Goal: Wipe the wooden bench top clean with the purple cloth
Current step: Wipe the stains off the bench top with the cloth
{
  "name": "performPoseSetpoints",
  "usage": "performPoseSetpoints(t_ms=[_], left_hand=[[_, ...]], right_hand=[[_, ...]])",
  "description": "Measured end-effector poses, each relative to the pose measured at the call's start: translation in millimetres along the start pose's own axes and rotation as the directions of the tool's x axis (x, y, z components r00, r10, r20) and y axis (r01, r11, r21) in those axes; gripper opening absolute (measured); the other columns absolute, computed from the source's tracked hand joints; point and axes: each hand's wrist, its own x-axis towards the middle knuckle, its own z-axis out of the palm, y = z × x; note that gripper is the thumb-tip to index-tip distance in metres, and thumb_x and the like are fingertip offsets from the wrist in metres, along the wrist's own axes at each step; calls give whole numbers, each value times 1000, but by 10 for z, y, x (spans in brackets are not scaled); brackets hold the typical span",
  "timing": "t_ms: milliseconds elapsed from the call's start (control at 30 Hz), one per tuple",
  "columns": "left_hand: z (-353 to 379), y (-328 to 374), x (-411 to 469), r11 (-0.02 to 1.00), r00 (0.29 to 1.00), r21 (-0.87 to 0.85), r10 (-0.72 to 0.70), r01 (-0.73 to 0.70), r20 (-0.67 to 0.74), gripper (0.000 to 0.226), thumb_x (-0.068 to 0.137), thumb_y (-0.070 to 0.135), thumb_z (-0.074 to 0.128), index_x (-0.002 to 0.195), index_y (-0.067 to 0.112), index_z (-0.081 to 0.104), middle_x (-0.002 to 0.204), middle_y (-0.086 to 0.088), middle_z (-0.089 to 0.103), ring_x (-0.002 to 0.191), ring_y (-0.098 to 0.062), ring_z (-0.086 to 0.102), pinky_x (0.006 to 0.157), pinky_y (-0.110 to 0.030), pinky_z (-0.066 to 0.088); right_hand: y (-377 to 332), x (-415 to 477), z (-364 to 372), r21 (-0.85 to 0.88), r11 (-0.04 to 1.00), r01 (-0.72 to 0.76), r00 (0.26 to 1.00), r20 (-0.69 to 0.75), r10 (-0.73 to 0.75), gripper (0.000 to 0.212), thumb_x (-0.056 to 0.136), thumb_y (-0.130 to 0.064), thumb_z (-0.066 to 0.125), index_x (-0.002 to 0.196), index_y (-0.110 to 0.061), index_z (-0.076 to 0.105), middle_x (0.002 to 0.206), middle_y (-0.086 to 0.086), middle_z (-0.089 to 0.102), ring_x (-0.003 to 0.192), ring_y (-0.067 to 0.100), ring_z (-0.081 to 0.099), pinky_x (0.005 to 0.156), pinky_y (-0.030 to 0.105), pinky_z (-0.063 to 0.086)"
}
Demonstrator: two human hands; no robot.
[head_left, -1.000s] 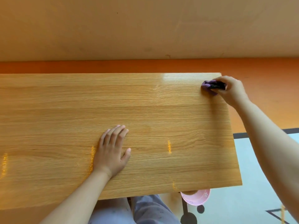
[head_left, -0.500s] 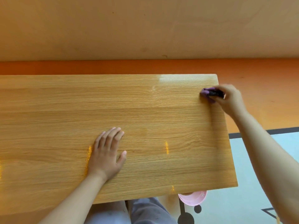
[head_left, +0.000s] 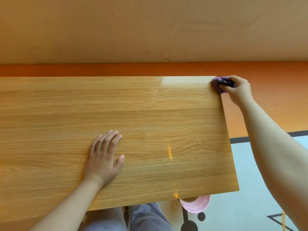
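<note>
Right hand [head_left: 237, 91]: fingers curled round the purple cloth [head_left: 217, 82], bunched into a wad, tight grasp. Thumb side faces the camera and most of the cloth is buried under the fingers. There's a dark patch in the fold by the fingertips, can't tell what it is.

Cloth sits at the far right corner of the wooden bench top [head_left: 150, 114], touching the surface and lapping over the right edge. The hand itself is mostly off the board, over the orange floor [head_left: 275, 110]; the forearm runs back along the right side.

Left hand [head_left: 103, 157]: flat, palm down on the bench top, near-centre, fingers straight and close together, thumb splayed out. Holds nothing. Well apart from the cloth.

Glare patch on the wood near the far edge, left of the cloth.

Below the near edge: legs in grey trousers [head_left: 146, 217], a pink bowl [head_left: 197, 206] partly under the right near corner. Beige wall [head_left: 150, 30] beyond the orange strip.
</note>
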Motion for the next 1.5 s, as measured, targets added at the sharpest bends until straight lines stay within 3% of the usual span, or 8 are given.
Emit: performPoseSetpoints(t_ms=[167,300,567,700,800,1000,1200,1500], left_hand=[[-30,19,1,1000,1000,-18,-2,2,-10,62,82,40,40,136,10,44,142,-7,42,136,-24,33,119,-32,3],[-25,28,-21,1000,1000,-24,3,-4,-28,62,82,41,39,136,10,44,142,-8,42,135,-26,34,117,-36,9],[-33,34,-18,1000,1000,-27,-1,0,-22,64,81,42,39,136,9,43,143,-10,42,136,-29,34,115,-45,19],[-20,29,-11,1000,1000,-22,-2,2,-17,64,82,43,38,136,9,42,143,-10,42,136,-29,34,116,-45,18],[-9,25,-19,1000,1000,-27,-1,1,-22,64,82,42,38,136,8,43,143,-11,43,136,-29,34,115,-44,17],[4,14,-6,1000,1000,-12,-1,1,-29,64,82,42,39,136,9,43,143,-10,42,136,-28,33,115,-46,20],[18,10,5,1000,999,-26,0,-1,-45,63,80,41,40,135,10,44,142,-9,43,135,-28,35,115,-42,17],[7,25,-7,1000,998,-21,13,-15,-68,63,81,41,39,135,9,44,141,-10,42,135,-28,33,114,-42,16]], right_hand=[[45,-542,-91,-93,995,28,995,96,-19,24,83,-7,67,106,-14,68,95,0,63,90,15,55,71,18,38],[147,-1177,-147,-176,980,92,985,159,-64,26,79,1,67,101,-12,70,90,3,63,85,19,53,71,30,39],[281,-2329,-136,-147,985,90,972,230,-54,33,74,6,68,98,-15,70,87,-7,62,83,12,53,73,11,37],[225,-2140,-131,-159,980,121,975,203,-88,33,74,8,67,99,-13,71,83,-5,59,80,12,50,71,7,35],[152,-1722,-75,-187,972,141,985,130,-117,33,73,10,64,100,-9,71,88,4,63,85,19,52,67,15,32],[-38,-641,122,-123,988,90,996,4,-90,28,79,-5,66,106,-10,69,105,11,67,99,24,59,78,22,37],[-222,60,219,-125,991,49,997,-47,-55,28,82,-16,65,109,-17,68,112,6,67,107,23,58,85,23,39],[-99,-417,77,-144,989,29,999,25,-26,28,82,-11,65,110,-12,67,108,10,67,103,25,58,77,23,36]])
